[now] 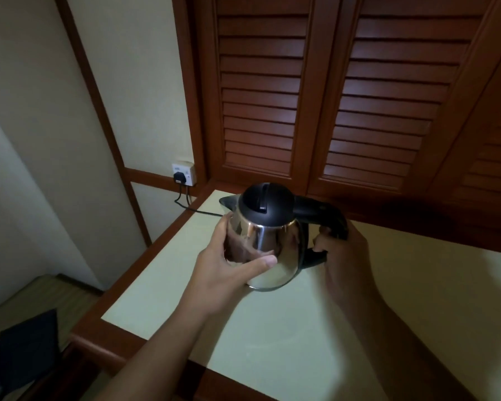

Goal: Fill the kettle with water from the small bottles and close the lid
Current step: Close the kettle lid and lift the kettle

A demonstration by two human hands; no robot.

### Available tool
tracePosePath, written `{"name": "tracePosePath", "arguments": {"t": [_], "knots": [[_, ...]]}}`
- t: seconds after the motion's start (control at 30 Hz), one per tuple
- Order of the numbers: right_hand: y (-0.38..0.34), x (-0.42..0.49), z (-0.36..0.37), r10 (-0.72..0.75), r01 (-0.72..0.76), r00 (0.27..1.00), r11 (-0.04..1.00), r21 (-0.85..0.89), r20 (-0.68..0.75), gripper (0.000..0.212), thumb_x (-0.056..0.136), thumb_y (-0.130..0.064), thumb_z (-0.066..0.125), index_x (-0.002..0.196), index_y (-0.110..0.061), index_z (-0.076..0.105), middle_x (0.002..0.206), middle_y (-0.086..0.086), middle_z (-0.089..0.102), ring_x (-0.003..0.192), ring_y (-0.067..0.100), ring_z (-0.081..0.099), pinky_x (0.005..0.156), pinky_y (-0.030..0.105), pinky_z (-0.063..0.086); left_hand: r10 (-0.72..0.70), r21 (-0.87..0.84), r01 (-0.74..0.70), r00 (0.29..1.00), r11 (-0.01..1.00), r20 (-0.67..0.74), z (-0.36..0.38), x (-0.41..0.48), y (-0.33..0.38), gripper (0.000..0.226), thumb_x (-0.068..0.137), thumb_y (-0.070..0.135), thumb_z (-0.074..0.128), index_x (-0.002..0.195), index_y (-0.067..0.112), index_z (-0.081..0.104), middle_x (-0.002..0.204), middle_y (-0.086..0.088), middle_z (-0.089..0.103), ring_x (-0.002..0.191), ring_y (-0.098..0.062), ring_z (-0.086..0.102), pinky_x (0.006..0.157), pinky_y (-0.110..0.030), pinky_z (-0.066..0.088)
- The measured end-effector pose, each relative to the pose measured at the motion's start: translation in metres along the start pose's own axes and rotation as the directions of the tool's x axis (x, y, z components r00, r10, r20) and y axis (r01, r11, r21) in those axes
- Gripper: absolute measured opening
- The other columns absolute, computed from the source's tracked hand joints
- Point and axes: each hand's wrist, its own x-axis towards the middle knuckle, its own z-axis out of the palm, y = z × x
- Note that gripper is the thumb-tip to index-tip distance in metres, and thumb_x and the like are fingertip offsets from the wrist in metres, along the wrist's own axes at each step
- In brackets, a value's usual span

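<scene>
On the pale table top [315, 328], near its far left corner, stands a steel kettle [268, 250] with a black lid [268, 205] seated shut on it. Whether the kettle's base rests fully on the table or is lifted slightly cannot be told; it appears tilted toward the camera. The left hand [229, 256] is cupped around the kettle's shiny side, thumb laid across the front and fingers wrapped behind, out of sight. The right hand [344, 256] is closed around the black handle [324, 227] on the kettle's right; its fingertips are curled under the handle and mostly hidden, and the hand lies in deep shadow. The spout [227, 202] points away to the kettle's left rear. Behind the kettle, a black cord [197, 211] runs off the table edge up to a plug [180, 178] in a white wall socket [184, 173]; where the cord ends near the kettle is hidden by the kettle body. Dark wooden louvred doors [330, 96] rise behind the kettle. Left of the kettle and below the table, a dark flat object [26, 351] is dim and cannot be identified.
</scene>
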Motion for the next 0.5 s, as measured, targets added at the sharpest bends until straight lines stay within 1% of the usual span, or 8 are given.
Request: {"name": "tracePosePath", "arguments": {"t": [0.07, 0.13, 0.2, 0.23, 0.3, 0.37, 0.47, 0.5], "knots": [[0.000, 0.017, 0.017, 0.008, -0.007, 1.000, 1.000, 0.008, -0.019, 0.024, 0.050, -0.002, 0.053, 0.069, -0.017, 0.055, 0.061, -0.004, 0.049, 0.059, 0.013, 0.046, 0.058, 0.030, 0.035, 0.003, -0.012, -0.003, 1.000, 1.000, 0.005, -0.012, 0.024, -0.001, 0.079, 0.079, 0.036, 0.091, 0.144, 0.046, 0.047, 0.113, 0.038, 0.070, 0.111, 0.020, 0.061, 0.084, 0.000, 0.047], [0.003, 0.033, 0.033, 0.023, -0.023, 0.999, 1.000, -0.003, -0.048, 0.025, 0.050, -0.002, 0.053, 0.070, -0.017, 0.056, 0.059, -0.007, 0.050, 0.060, 0.014, 0.048, 0.059, 0.031, 0.035, -0.013, -0.014, 0.014, 1.000, 1.000, 0.024, -0.022, 0.048, -0.008, 0.077, 0.078, 0.039, 0.091, 0.142, 0.046, 0.049, 0.110, 0.034, 0.072, 0.108, 0.020, 0.062, 0.086, -0.005, 0.049], [0.007, 0.047, 0.045, 0.029, -0.029, 0.998, 1.000, -0.001, -0.064, 0.026, 0.053, 0.002, 0.054, 0.069, -0.018, 0.057, 0.061, -0.005, 0.051, 0.065, 0.018, 0.049, 0.061, 0.031, 0.035, -0.024, -0.014, 0.025, 0.999, 1.000, 0.040, -0.028, 0.068, -0.016, 0.073, 0.077, 0.044, 0.091, 0.139, 0.045, 0.053, 0.112, 0.027, 0.074, 0.110, 0.013, 0.064, 0.094, -0.015, 0.050], [0.011, 0.053, 0.051, 0.029, -0.030, 0.997, 1.000, -0.004, -0.069, 0.028, 0.054, 0.004, 0.054, 0.068, -0.020, 0.059, 0.062, -0.005, 0.053, 0.066, 0.018, 0.049, 0.062, 0.031, 0.035, -0.027, -0.013, 0.028, 0.998, 1.000, 0.048, -0.031, 0.078, -0.022, 0.072, 0.076, 0.045, 0.091, 0.138, 0.045, 0.054, 0.113, 0.025, 0.074, 0.111, 0.010, 0.064, 0.095, -0.018, 0.050], [0.020, 0.065, 0.061, 0.028, -0.030, 0.995, 0.999, -0.024, -0.095, 0.033, 0.054, 0.003, 0.053, 0.068, -0.025, 0.064, 0.060, -0.009, 0.057, 0.065, 0.017, 0.050, 0.062, 0.033, 0.037, -0.024, 0.007, 0.024, 0.997, 1.000, 0.071, -0.038, 0.098, -0.033, 0.074, 0.074, 0.048, 0.092, 0.138, 0.045, 0.054, 0.115, 0.024, 0.073, 0.113, 0.007, 0.064, 0.094, -0.020, 0.051], [0.030, 0.072, 0.068, 0.048, -0.051, 0.991, 0.999, -0.020, -0.128, 0.035, 0.060, 0.007, 0.052, 0.072, -0.024, 0.063, 0.057, -0.012, 0.056, 0.067, 0.018, 0.050, 0.063, 0.034, 0.036, -0.021, 0.025, 0.018, 0.995, 1.000, 0.103, -0.045, 0.117, -0.043, 0.077, 0.072, 0.050, 0.092, 0.139, 0.044, 0.055, 0.115, 0.024, 0.073, 0.113, 0.004, 0.064, 0.095, -0.023, 0.054], [0.041, 0.079, 0.076, 0.087, -0.086, 0.982, 0.996, 0.013, -0.170, 0.036, 0.065, 0.014, 0.050, 0.077, -0.019, 0.061, 0.063, -0.003, 0.051, 0.069, 0.020, 0.046, 0.062, 0.035, 0.034, -0.016, 0.019, 0.013, 0.990, 1.000, 0.139, -0.050, 0.138, -0.058, 0.074, 0.070, 0.049, 0.094, 0.135, 0.042, 0.059, 0.113, 0.020, 0.075, 0.108, -0.001, 0.069, 0.095, -0.030, 0.060], [0.042, 0.080, 0.078, 0.085, -0.084, 0.981, 0.996, 0.015, -0.174, 0.039, 0.067, 0.016, 0.048, 0.078, -0.019, 0.062, 0.064, -0.002, 0.049, 0.069, 0.020, 0.046, 0.062, 0.035, 0.035, -0.012, 0.047, 0.006, 0.991, 0.999, 0.130, -0.050, 0.142, -0.062, 0.069, 0.070, 0.050, 0.094, 0.130, 0.040, 0.061, 0.109, 0.019, 0.075, 0.103, -0.002, 0.070, 0.092, -0.029, 0.061]]}}
